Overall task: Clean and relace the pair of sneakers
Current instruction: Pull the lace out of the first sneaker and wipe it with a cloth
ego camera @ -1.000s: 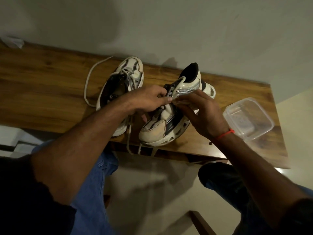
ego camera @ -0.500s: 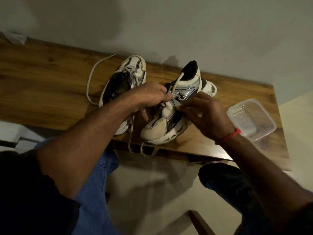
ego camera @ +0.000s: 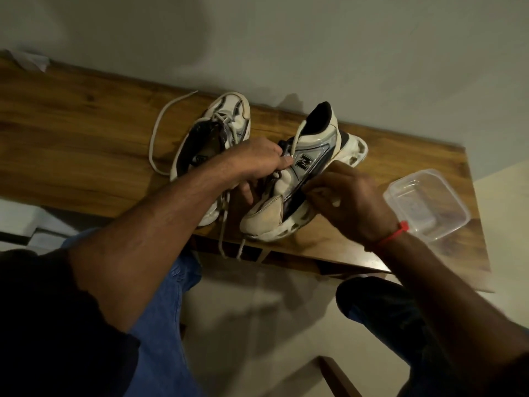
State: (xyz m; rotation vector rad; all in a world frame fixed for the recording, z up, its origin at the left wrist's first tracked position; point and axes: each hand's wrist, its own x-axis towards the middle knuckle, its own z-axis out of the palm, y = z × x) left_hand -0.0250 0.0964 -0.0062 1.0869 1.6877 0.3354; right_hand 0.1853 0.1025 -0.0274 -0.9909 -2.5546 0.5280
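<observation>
While both hands work at frame centre, the right-hand sneaker [ego camera: 289, 179] lies tilted on its side on the wooden counter [ego camera: 86, 133], toe toward the near edge, heel toward the wall, "N" logo facing up. Left hand [ego camera: 257, 161] rests over the lace area, fingers [ego camera: 283, 163] curled and pinching at the eyelet row w/ thumb tip beside the logo; what exactly is pinched cannot be told. Right hand [ego camera: 349, 202] sits at the sneaker's sole side, centre-right of frame, fingers curled and pinching a pale lace end [ego camera: 335, 201]; motion blur hides detail. A white lace strand [ego camera: 296, 138] runs from the eyelets up to the collar. Second sneaker [ego camera: 217, 133] lies just left of the first, partly under the left forearm, opening up, its loose lace [ego camera: 160, 130] looping out across the counter toward upper left. More lace ends [ego camera: 223, 239] hang over the counter's near edge. Clear plastic container [ego camera: 426, 204] stands at right of frame, near the right wrist, which wears a red thread [ego camera: 395, 233]. Crumpled white paper [ego camera: 28, 60] at upper-left corner.
</observation>
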